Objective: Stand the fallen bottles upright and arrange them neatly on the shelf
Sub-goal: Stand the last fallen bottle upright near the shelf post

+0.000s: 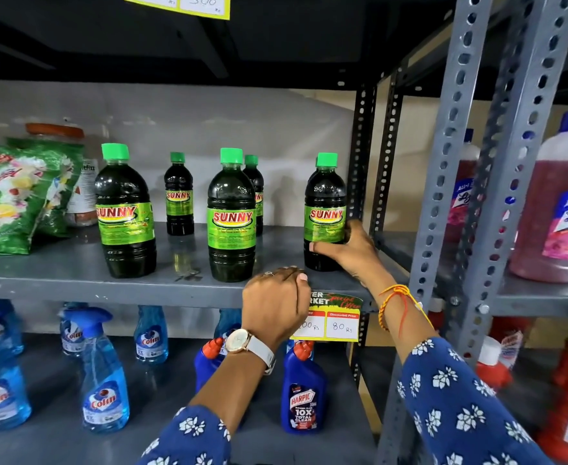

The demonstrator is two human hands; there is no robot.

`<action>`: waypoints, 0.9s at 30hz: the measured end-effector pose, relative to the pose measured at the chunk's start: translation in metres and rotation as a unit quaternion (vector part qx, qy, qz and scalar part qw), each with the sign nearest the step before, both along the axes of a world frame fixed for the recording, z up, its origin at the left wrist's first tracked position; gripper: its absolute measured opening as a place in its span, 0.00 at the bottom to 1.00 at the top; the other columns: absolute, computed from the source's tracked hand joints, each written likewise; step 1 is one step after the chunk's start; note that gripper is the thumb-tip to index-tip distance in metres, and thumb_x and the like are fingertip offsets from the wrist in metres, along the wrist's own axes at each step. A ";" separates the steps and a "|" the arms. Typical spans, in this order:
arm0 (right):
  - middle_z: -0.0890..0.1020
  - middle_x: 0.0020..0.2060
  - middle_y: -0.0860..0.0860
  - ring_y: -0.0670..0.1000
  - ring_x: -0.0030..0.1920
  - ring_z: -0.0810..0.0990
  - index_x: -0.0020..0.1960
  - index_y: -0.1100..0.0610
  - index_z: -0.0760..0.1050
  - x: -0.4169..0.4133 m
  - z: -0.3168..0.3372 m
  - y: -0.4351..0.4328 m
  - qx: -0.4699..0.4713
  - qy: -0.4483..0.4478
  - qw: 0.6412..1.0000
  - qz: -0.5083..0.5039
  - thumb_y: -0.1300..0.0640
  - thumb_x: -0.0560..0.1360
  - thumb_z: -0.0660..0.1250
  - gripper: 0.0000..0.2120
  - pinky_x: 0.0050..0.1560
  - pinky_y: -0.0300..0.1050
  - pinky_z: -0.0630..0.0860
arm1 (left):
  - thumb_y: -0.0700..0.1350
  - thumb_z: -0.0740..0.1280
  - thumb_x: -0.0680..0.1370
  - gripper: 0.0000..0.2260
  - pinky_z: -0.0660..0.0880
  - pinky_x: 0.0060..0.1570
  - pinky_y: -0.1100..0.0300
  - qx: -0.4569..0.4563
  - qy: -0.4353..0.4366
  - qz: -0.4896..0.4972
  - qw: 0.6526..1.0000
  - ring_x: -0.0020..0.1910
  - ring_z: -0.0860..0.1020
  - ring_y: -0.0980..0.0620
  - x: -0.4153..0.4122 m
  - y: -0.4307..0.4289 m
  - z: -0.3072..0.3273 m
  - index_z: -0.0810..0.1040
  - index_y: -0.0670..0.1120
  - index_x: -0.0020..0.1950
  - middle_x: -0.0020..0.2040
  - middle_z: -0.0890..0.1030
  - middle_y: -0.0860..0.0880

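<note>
R hand (346,253) reaches up, fingers (322,247) clamped round upright green-cap bottle (325,209) at shelf (74,280) front. L hand (275,303) fisted, fingers together, on shelf edge below-left of them.

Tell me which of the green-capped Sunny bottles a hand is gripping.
The rightmost front bottle, beside the shelf's dark upright post. The right hand wraps its lower half. The other Sunny bottles stand untouched; the left hand rests closed on the shelf edge.

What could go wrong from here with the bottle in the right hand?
The right hand grips the rightmost Sunny bottle low, so sliding it could tip it. Another bottle stands hidden close behind it and may get knocked. The left hand rests on the shelf edge, steadying nothing.
</note>
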State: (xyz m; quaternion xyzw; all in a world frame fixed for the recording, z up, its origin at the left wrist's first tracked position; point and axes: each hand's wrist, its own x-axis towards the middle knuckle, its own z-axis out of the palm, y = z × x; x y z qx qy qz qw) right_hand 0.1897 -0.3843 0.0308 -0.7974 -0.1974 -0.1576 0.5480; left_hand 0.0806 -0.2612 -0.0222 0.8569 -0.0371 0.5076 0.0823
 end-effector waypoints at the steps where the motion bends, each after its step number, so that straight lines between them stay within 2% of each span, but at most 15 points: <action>1: 0.78 0.47 0.48 0.49 0.46 0.76 0.58 0.53 0.69 -0.001 0.001 0.000 -0.008 -0.003 1.000 -0.006 0.49 0.61 0.77 0.30 0.40 0.40 0.68 | 0.46 0.53 0.75 0.18 0.67 0.29 0.62 0.000 0.002 0.000 1.000 0.28 0.77 0.48 -0.001 0.000 0.000 0.80 0.45 0.35 0.32 0.82 0.48; 4: 0.77 0.46 0.47 0.48 0.44 0.74 0.59 0.54 0.69 -0.006 0.005 -0.001 -0.021 -0.003 1.000 -0.004 0.50 0.61 0.77 0.30 0.35 0.35 0.66 | 0.47 0.52 0.75 0.18 0.61 0.29 0.63 -0.007 0.008 0.000 1.000 0.27 0.76 0.48 -0.002 0.000 0.001 0.78 0.45 0.33 0.31 0.81 0.48; 8: 0.79 0.48 0.48 0.49 0.49 0.78 0.59 0.53 0.69 -0.016 0.003 -0.008 -0.011 0.005 0.999 0.030 0.51 0.61 0.77 0.30 0.47 0.40 0.70 | 0.47 0.51 0.75 0.17 0.60 0.27 0.63 -0.011 0.016 -0.008 1.000 0.26 0.74 0.48 -0.006 -0.002 0.002 0.73 0.46 0.31 0.29 0.79 0.48; 10: 0.80 0.49 0.47 0.49 0.51 0.79 0.57 0.50 0.69 -0.021 -0.001 -0.013 -0.001 0.002 0.999 0.043 0.51 0.61 0.77 0.28 0.48 0.41 0.71 | 0.47 0.51 0.75 0.17 0.58 0.27 0.63 -0.011 0.021 -0.007 1.000 0.24 0.72 0.50 -0.007 -0.003 0.003 0.72 0.46 0.30 0.28 0.78 0.48; 14: 0.79 0.46 0.42 0.44 0.48 0.79 0.54 0.46 0.68 -0.035 -0.005 -0.018 0.004 -0.012 0.999 0.053 0.47 0.59 0.76 0.27 0.41 0.33 0.70 | 0.43 0.57 0.75 0.14 0.57 0.28 0.63 -0.016 0.019 -0.003 1.000 0.23 0.72 0.48 -0.009 -0.005 0.003 0.71 0.47 0.29 0.27 0.78 0.47; 16: 0.79 0.46 0.41 0.41 0.47 0.78 0.53 0.44 0.67 -0.039 -0.007 -0.019 0.005 -0.022 0.999 0.050 0.46 0.58 0.75 0.27 0.41 0.32 0.69 | 0.43 0.58 0.74 0.13 0.57 0.27 0.63 -0.016 0.019 -0.001 1.000 0.22 0.71 0.48 -0.009 -0.006 0.003 0.68 0.48 0.29 0.26 0.78 0.47; 20: 0.79 0.47 0.43 0.42 0.48 0.78 0.53 0.44 0.67 -0.042 -0.008 -0.020 0.009 -0.030 0.998 0.050 0.47 0.59 0.76 0.26 0.42 0.32 0.69 | 0.43 0.58 0.74 0.13 0.58 0.27 0.64 -0.012 0.019 -0.004 1.000 0.22 0.71 0.48 -0.009 -0.007 0.004 0.67 0.48 0.29 0.26 0.78 0.47; 23: 0.79 0.47 0.42 0.39 0.46 0.77 0.54 0.45 0.67 -0.043 -0.009 -0.021 0.007 -0.036 0.998 0.052 0.47 0.59 0.76 0.27 0.41 0.30 0.68 | 0.43 0.57 0.74 0.12 0.57 0.26 0.63 -0.014 0.017 -0.005 1.000 0.21 0.66 0.50 -0.009 -0.007 0.003 0.66 0.49 0.29 0.26 0.77 0.47; 25: 0.78 0.45 0.41 0.37 0.45 0.76 0.54 0.45 0.67 -0.043 -0.010 -0.021 0.003 -0.040 0.998 0.050 0.47 0.60 0.75 0.27 0.40 0.30 0.67 | 0.43 0.57 0.74 0.13 0.57 0.27 0.63 -0.019 0.014 -0.004 1.000 0.21 0.65 0.51 -0.008 -0.007 0.002 0.68 0.47 0.29 0.25 0.77 0.47; 27: 0.78 0.45 0.40 0.40 0.46 0.77 0.54 0.46 0.67 -0.043 -0.011 -0.021 0.002 -0.042 0.998 0.048 0.47 0.60 0.75 0.27 0.41 0.32 0.68 | 0.43 0.58 0.74 0.13 0.58 0.27 0.63 -0.023 0.007 -0.003 1.000 0.21 0.67 0.49 -0.007 -0.006 0.002 0.72 0.46 0.29 0.25 0.77 0.47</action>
